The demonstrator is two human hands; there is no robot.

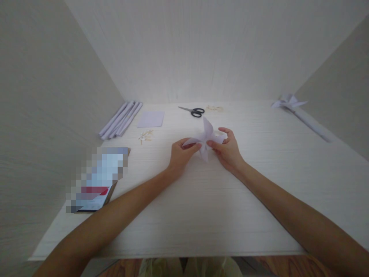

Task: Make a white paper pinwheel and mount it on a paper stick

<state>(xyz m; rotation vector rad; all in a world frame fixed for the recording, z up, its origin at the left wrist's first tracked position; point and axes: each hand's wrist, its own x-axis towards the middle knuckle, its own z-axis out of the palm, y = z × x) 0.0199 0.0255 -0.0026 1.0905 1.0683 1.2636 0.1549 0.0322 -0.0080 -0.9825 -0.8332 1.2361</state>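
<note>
Far left of pale wooden worktop (201,215): bundle of rolled white paper tubes (121,119), flat lavender paper square (150,119), small scattered wooden pins (146,135). Centre: left hand (180,154) and right hand (227,150), each grip pinching the pale lilac folded paper pinwheel (205,138), held just above the worktop. Behind it: black-handled scissors (192,111). Far right: finished white pinwheel on paper stick (300,113). Nothing blocks the hands.
</note>
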